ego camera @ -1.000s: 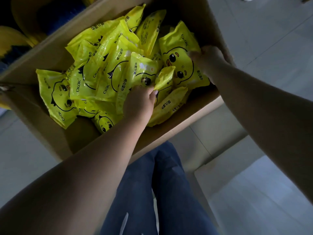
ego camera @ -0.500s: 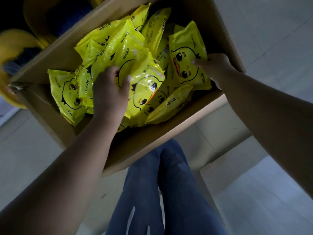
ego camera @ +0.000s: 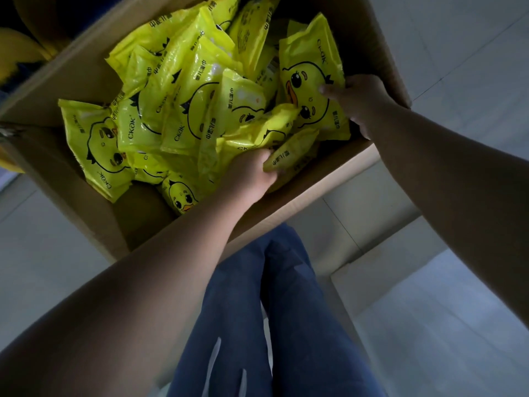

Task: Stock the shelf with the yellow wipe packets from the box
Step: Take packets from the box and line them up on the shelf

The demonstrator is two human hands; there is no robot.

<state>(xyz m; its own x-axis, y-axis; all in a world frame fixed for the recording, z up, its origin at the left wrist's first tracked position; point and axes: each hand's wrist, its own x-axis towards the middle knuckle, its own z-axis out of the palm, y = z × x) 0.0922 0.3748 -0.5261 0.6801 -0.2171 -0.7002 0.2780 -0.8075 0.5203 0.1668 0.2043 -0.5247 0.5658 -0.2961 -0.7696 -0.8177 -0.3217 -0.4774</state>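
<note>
Here, your left hand (ego camera: 252,173) grips a packet (ego camera: 289,159) at six o'clock in the box (ego camera: 286,210), your right hand (ego camera: 360,101) pinches a duck-faced packet (ego camera: 309,81) at three; both slick wrappers could slip free.

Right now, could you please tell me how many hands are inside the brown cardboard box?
2. The left hand grips a small yellow plastic wipe packet by the brown cardboard box near wall; the right hand holds a duck-faced yellow packet at the right wall.
</note>
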